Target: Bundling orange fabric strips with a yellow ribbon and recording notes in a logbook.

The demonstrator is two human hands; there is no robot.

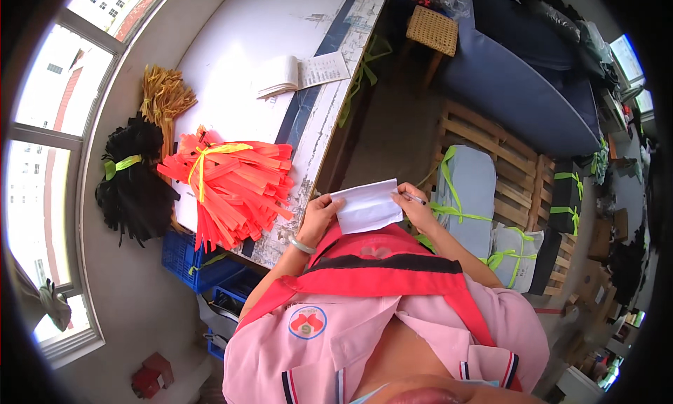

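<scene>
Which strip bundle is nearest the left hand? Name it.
The red-orange bundle, tied with yellow; the black bundle and tan bundle are farther left.

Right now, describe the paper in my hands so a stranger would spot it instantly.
From the white table, look right to the red apron. Just in front of it, the white paper is held between your left hand and right hand, which holds a pen. Unlike the open book on the table, it is loose and handheld.
</scene>
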